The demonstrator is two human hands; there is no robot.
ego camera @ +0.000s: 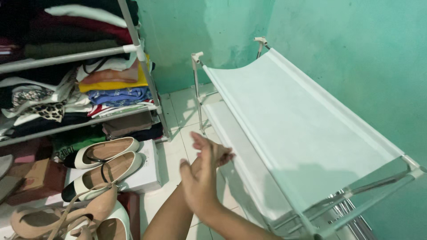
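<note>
Both hands are open and hold nothing: the right hand (pixel 200 184) crosses over the left hand (pixel 219 153), near the white fabric rack (pixel 284 120).

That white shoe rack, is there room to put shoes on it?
Yes. The white rack's top fabric shelf is bare between the green wall and its front rail. The left is crowded: cream shoes on a white box, folded clothes above.

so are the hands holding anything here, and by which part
Nothing is held: the right hand and left hand are pressed together, empty, beside the white fabric shelf.
</note>
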